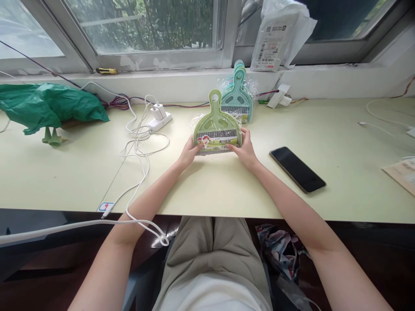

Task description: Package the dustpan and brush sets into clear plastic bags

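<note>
Between my two hands stands a green dustpan and brush set [216, 123] in clear plastic wrap, its handle pointing up and a printed label across the front. My left hand [189, 151] is closed on its left lower edge, thumb over the front. On the opposite edge, my right hand [245, 149] grips it the same way. Just behind are several teal dustpan sets [239, 88], also wrapped, stacked against the wall below the window. The fingers behind the green set are hidden.
A black phone [297, 169] lies right of my hands. At left are a white power strip [160, 121], tangled white cable [139, 149] and a green plastic bag [52, 103]. A yellow cutter [106, 71] and a white parcel bag [275, 39] sit on the sill.
</note>
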{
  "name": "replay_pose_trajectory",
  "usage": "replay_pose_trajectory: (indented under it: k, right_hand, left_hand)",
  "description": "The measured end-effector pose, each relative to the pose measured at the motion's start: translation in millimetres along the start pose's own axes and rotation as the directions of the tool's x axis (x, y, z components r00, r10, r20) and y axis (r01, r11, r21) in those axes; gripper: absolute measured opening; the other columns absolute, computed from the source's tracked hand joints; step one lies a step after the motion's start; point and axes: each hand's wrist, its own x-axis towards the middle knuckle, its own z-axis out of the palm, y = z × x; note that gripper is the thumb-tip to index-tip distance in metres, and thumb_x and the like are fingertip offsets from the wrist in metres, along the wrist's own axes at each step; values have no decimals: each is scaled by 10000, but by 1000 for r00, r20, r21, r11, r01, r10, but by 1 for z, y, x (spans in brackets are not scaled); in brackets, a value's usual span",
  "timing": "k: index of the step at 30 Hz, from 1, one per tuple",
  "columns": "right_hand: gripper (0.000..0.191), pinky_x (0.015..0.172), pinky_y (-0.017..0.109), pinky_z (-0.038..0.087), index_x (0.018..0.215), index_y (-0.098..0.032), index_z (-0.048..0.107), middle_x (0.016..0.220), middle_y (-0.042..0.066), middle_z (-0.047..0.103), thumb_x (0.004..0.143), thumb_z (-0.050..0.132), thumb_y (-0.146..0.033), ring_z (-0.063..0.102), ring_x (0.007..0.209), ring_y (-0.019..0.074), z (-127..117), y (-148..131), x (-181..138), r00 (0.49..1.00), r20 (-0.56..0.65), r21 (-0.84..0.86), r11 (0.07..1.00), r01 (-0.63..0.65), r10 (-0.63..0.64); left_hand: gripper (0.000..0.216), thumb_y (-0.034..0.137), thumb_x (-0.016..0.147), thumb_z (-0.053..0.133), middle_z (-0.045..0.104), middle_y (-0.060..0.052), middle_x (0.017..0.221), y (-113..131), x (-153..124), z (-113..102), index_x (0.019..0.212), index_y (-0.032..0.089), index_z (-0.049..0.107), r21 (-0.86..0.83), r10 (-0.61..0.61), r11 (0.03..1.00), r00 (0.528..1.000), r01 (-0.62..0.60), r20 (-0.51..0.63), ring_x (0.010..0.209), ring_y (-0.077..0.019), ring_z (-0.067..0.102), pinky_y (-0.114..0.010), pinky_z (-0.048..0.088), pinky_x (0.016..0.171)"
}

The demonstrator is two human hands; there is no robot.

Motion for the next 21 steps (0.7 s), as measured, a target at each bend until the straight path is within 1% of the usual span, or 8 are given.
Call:
replay_pose_trajectory:
  k: [4, 7, 9, 12, 14, 16, 18, 21]
  right_hand:
    - [703, 917, 452, 532, 1260, -314, 364, 1127, 59, 592, 709, 745, -525, 612, 1037, 256, 0, 5, 0, 1000, -10, 14, 1000, -22, 22]
    - [677, 873, 436, 552, 1251, -313, 368, 1108, 55, 594, 717, 740, -500, 614, 1009, 248, 0, 6, 0, 999, -12, 31, 999, -32, 33]
    - [666, 855, 427, 559, 1245, -312, 370, 1117, 58, 594, 718, 741, -479, 613, 1007, 248, 0, 6, 0, 999, -8, 39, 998, -39, 39]
    - [655, 851, 424, 564, 1243, -308, 368, 1137, 61, 594, 721, 739, -443, 615, 1017, 248, 0, 6, 0, 999, -7, 51, 998, -43, 43]
    - [642, 851, 424, 565, 1241, -305, 368, 1140, 60, 598, 726, 736, -415, 620, 1019, 247, 0, 6, 0, 999, -13, 55, 998, -41, 41]
    - [613, 858, 423, 562, 1237, -306, 370, 1144, 58, 604, 741, 721, -389, 621, 1026, 245, 1, 5, -1, 999, -11, 53, 998, -32, 33]
    - [560, 870, 418, 553, 1231, -309, 372, 1159, 56, 608, 772, 689, -372, 619, 1044, 240, 3, 3, -2, 1000, 4, 52, 999, -17, 17]
    - [450, 859, 403, 546, 1206, -310, 377, 1190, 58, 604, 831, 620, -364, 618, 1055, 229, 7, -2, -5, 999, 36, 64, 998, 13, -16]
  left_hand:
    - [489, 364, 787, 637, 622, -84, 1183, -1, 0, 1, 1222, 208, 477, 37, -1, 999, 1000, 0, 10, 1055, -242, 612, -395, 569, 843]
    - [477, 348, 780, 630, 632, -80, 1167, 2, -1, 2, 1212, 200, 492, 73, 15, 997, 1000, -15, -6, 1093, -250, 609, -417, 560, 893]
    - [510, 355, 764, 643, 634, -82, 1162, 5, -3, 2, 1221, 197, 478, 78, -6, 997, 1000, 6, 6, 1051, -245, 631, -412, 582, 839]
    - [595, 384, 720, 704, 638, -86, 1144, 9, -5, 4, 1222, 201, 440, 78, -80, 994, 996, 77, 39, 945, -223, 666, -350, 604, 676]
    - [629, 401, 685, 748, 645, -82, 1116, 11, -7, 6, 1195, 202, 438, 89, -106, 991, 994, 103, 28, 913, -215, 674, -318, 598, 630]
    - [644, 415, 657, 780, 654, -78, 1085, 12, -7, 7, 1167, 195, 453, 102, -78, 992, 997, 78, -12, 908, -213, 678, -329, 601, 665]
    - [661, 426, 631, 807, 657, -78, 1074, 12, -6, 7, 1147, 189, 469, 127, 1, 992, 997, 8, -71, 940, -220, 678, -360, 598, 759]
    - [716, 442, 600, 838, 649, -75, 1093, 14, -5, 4, 1161, 205, 463, 201, 104, 977, 978, -67, -180, 991, -227, 674, -384, 569, 875]
